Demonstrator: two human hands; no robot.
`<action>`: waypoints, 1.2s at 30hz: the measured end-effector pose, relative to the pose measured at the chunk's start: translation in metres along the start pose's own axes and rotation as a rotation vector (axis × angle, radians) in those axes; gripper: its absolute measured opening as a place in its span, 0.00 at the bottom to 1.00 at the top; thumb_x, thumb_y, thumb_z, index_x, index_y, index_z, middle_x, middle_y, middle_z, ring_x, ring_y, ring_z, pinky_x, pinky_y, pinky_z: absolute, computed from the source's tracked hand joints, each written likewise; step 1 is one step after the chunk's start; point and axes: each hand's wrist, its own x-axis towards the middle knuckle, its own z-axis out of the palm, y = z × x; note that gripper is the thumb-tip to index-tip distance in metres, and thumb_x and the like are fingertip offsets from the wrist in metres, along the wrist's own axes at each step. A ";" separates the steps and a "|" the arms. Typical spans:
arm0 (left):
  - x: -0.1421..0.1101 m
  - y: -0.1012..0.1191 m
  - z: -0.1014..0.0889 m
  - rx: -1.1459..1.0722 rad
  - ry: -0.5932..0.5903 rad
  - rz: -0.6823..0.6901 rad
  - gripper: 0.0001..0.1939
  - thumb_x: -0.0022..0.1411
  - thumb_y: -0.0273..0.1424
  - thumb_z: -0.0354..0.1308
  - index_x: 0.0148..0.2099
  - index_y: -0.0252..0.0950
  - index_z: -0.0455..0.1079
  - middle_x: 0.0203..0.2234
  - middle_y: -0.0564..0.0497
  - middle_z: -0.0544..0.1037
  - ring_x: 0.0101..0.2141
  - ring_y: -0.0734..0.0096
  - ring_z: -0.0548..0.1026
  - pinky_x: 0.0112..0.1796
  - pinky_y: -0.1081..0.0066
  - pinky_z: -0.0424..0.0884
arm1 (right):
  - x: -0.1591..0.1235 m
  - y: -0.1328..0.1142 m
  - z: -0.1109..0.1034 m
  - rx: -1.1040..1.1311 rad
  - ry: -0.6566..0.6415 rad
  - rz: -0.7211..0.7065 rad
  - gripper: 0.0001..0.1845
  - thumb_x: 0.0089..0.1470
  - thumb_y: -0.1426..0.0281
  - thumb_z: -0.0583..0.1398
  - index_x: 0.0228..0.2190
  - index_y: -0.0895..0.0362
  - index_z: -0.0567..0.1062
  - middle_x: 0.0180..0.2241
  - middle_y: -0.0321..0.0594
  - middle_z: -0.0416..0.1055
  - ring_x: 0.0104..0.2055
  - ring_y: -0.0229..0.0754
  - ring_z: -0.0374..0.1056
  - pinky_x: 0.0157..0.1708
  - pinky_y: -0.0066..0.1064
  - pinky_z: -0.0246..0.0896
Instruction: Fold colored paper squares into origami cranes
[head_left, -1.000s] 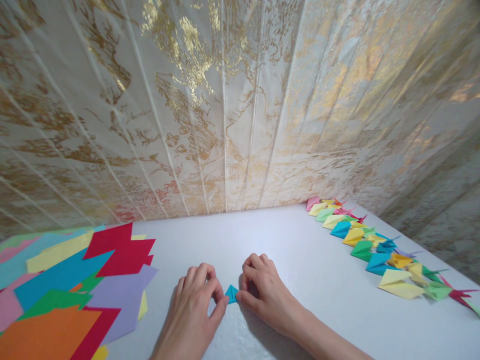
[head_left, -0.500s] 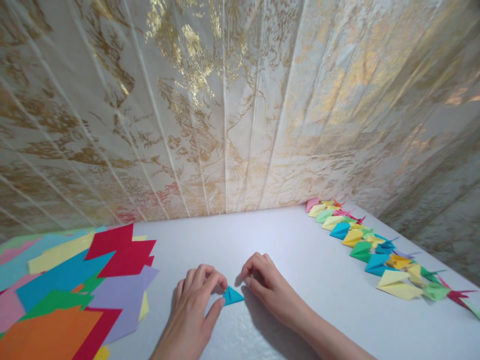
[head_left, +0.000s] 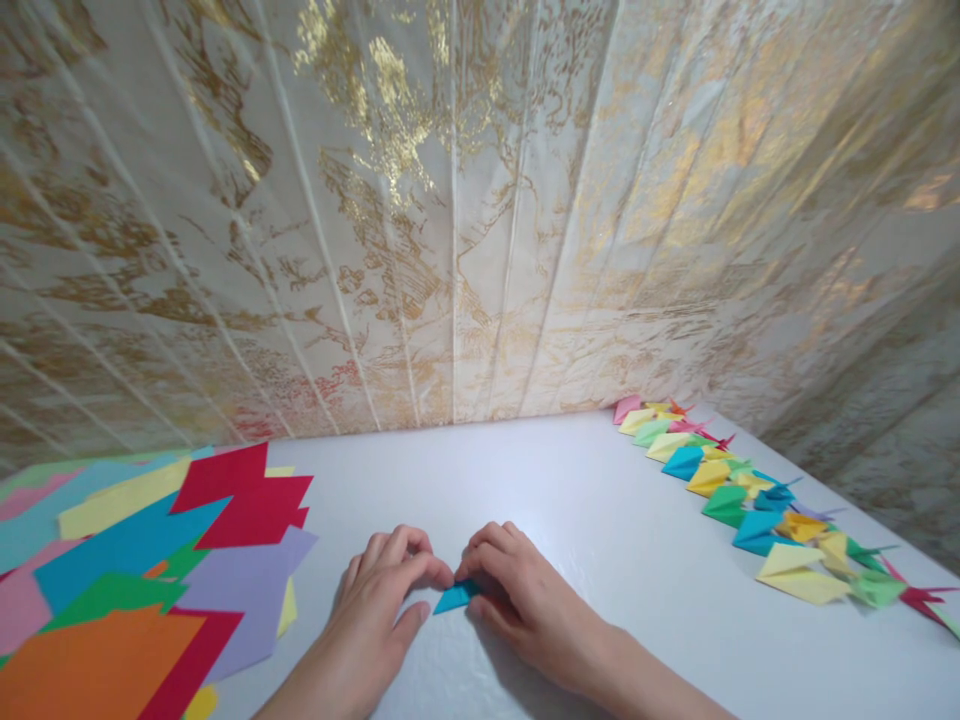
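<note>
A small folded piece of blue paper (head_left: 454, 597) lies low over the white table between my two hands, its pointed end toward the lower left. My right hand (head_left: 517, 595) pinches its right side between thumb and fingers, which hide that part. My left hand (head_left: 390, 585) is at its left: the index fingertip meets the paper's upper edge, while the thumb is a little apart from the pointed end. The thumb and index of this hand are parted.
Loose coloured paper sheets, among them an orange one (head_left: 97, 655) and a red one (head_left: 255, 512), overlap on the left. Folded paper cranes, such as a pale yellow one (head_left: 802, 573), line the right edge of the white table (head_left: 480, 480). A gold-patterned curtain (head_left: 450, 300) hangs behind.
The folded blue paper has turned, and its point now faces lower left. My right hand let go of it, then came back left and took hold. My left thumb has come off it.
</note>
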 end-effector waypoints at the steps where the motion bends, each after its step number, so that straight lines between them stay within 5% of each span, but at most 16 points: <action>1: 0.000 0.002 -0.002 -0.008 -0.013 -0.016 0.17 0.50 0.22 0.52 0.40 0.44 0.74 0.45 0.50 0.73 0.51 0.56 0.68 0.50 0.56 0.61 | 0.001 -0.001 0.001 -0.048 -0.012 -0.021 0.19 0.50 0.85 0.63 0.43 0.57 0.76 0.42 0.41 0.72 0.44 0.45 0.65 0.45 0.35 0.61; 7: 0.000 0.006 0.003 0.040 0.069 -0.019 0.16 0.47 0.21 0.56 0.39 0.41 0.72 0.43 0.50 0.74 0.47 0.56 0.70 0.47 0.58 0.63 | 0.007 -0.009 0.006 -0.277 -0.067 0.003 0.14 0.56 0.83 0.61 0.42 0.58 0.78 0.38 0.41 0.75 0.39 0.44 0.70 0.38 0.30 0.63; 17: 0.003 -0.002 0.013 0.020 0.153 0.097 0.03 0.63 0.29 0.56 0.36 0.42 0.71 0.36 0.51 0.76 0.40 0.57 0.72 0.41 0.59 0.65 | 0.009 -0.009 0.003 -0.238 -0.117 0.088 0.11 0.56 0.80 0.60 0.41 0.59 0.76 0.38 0.43 0.78 0.39 0.43 0.72 0.37 0.28 0.60; 23: 0.001 0.001 0.024 -0.352 0.203 -0.020 0.10 0.66 0.38 0.53 0.48 0.43 0.66 0.36 0.51 0.77 0.37 0.63 0.75 0.42 0.64 0.70 | 0.007 -0.008 0.003 0.063 0.031 0.205 0.13 0.52 0.78 0.61 0.40 0.55 0.73 0.28 0.32 0.73 0.28 0.36 0.65 0.29 0.25 0.53; 28: 0.001 0.011 0.026 -0.755 0.143 -0.059 0.14 0.67 0.45 0.53 0.44 0.40 0.67 0.33 0.51 0.79 0.35 0.64 0.78 0.38 0.69 0.73 | 0.009 -0.006 0.007 0.577 0.144 0.221 0.09 0.53 0.74 0.61 0.38 0.55 0.71 0.23 0.28 0.67 0.24 0.34 0.61 0.25 0.23 0.52; 36: 0.012 0.009 0.023 -0.859 0.047 -0.009 0.18 0.62 0.49 0.60 0.39 0.39 0.71 0.27 0.53 0.79 0.32 0.66 0.78 0.36 0.72 0.74 | 0.008 0.000 0.013 0.759 0.205 0.204 0.16 0.49 0.61 0.67 0.33 0.56 0.69 0.22 0.29 0.67 0.22 0.32 0.57 0.22 0.22 0.50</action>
